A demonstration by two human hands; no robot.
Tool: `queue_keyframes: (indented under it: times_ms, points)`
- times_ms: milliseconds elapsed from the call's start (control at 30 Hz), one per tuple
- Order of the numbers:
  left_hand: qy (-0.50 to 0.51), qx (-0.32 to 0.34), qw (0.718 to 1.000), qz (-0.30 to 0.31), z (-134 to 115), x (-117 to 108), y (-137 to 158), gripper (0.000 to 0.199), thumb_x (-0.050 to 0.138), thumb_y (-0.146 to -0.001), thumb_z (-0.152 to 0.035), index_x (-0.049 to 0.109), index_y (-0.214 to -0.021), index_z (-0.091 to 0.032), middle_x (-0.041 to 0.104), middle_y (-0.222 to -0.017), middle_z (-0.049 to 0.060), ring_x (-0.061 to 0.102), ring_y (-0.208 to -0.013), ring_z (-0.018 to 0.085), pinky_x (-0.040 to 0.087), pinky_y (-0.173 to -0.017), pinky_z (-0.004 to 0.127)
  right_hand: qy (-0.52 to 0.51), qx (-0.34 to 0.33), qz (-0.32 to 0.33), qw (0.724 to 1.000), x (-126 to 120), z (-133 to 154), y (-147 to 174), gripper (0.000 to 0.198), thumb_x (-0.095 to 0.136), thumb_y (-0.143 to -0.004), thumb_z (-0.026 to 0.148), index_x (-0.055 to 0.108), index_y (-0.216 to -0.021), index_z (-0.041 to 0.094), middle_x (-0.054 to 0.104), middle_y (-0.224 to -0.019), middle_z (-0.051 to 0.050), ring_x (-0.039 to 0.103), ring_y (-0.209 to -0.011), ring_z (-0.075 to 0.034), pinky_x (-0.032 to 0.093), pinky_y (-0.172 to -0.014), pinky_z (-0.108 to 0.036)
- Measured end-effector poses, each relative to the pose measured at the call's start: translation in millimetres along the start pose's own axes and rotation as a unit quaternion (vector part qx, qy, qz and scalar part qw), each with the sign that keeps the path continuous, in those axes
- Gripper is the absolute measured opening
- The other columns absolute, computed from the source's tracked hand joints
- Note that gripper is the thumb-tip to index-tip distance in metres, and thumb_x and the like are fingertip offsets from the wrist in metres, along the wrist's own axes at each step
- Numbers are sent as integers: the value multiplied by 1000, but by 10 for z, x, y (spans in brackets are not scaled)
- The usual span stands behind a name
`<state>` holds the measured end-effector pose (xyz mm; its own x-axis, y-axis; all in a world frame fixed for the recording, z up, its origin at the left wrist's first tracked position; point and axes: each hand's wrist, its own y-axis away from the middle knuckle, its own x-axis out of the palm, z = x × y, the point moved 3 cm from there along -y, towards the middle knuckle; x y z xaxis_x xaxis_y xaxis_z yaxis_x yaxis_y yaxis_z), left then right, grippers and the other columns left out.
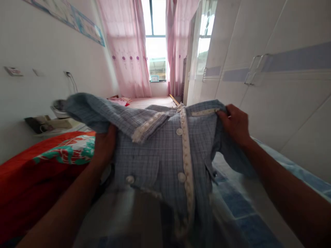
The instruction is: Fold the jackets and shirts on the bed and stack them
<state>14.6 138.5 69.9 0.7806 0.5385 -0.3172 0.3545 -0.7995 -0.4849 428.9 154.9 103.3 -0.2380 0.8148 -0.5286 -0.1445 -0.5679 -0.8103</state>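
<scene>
A grey-blue checked jacket [165,148] with cream lace trim and round white buttons hangs in front of me, its front facing my way. At its left shoulder area my left hand [105,143] is closed on the cloth, partly hidden by a sleeve [88,106] folded across the top of the chest. On the other side, my right hand [234,124] pinches the shoulder, with that sleeve drooping below it. The jacket's lower hem is blurred and dark.
Red-orange bedding [31,162] with a green and white pattern lies at left. Behind it stands a bedside table holding boxes [49,124]. A white wardrobe [279,103] lines the right side. Pink curtains [124,44] flank the window, and blue-white checked fabric [238,203] spreads below the jacket.
</scene>
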Motion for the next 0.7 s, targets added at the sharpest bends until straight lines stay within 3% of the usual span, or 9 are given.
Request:
queue_keyframes:
  times_ms: [100,200,300,400,500,600,700]
  points:
    - [-49,-57,995,59,255,354,-133,51,50,-83,-43,54,-119,-6,53,-129,18,43,-125,31,30,-104,41,-18,18,51,998,438,-63,-32,30,46,-82,32,55,-106,16,60,-100,-12,57,-85,-22,44,-76,-35]
    - [-68,-119,983,119,631,468,31,58,62,-75,-39,52,-121,-6,60,-119,19,51,-117,34,34,-100,44,-23,-4,120,992,642,-131,400,37,45,-82,29,52,-115,15,57,-110,-14,57,-95,-24,44,-81,-36]
    - [-54,-179,969,163,930,401,377,64,62,-72,-44,51,-122,-6,63,-114,19,56,-110,34,40,-96,43,-27,19,232,972,630,-328,1018,27,40,-85,32,59,-98,19,64,-97,-9,60,-88,-22,44,-78,-32]
    - [-7,-234,947,221,1061,335,686,54,63,-70,-51,63,-103,-8,69,-101,15,64,-94,30,51,-79,37,-23,75,369,926,548,-565,1497,31,38,-84,37,63,-76,21,68,-77,-6,63,-74,-22,42,-67,-31]
    - [49,-253,930,261,1003,352,832,54,63,-68,-57,64,-98,-12,71,-93,9,66,-87,25,53,-70,30,-100,95,431,892,498,-599,1686,29,42,-80,36,66,-77,20,70,-80,-6,63,-76,-22,43,-68,-31]
    - [136,-208,932,263,743,425,825,57,63,-70,-56,61,-107,-13,70,-95,6,65,-87,23,51,-74,28,-250,122,435,857,524,-402,1700,29,51,-75,35,65,-94,18,70,-90,-5,63,-83,-22,46,-75,-32]
    - [209,-163,931,251,399,467,728,56,64,-71,-53,60,-110,-13,70,-96,6,64,-89,24,50,-75,28,-426,193,427,774,606,-142,1715,43,63,-69,38,61,-106,17,70,-94,-7,64,-86,-24,49,-77,-37]
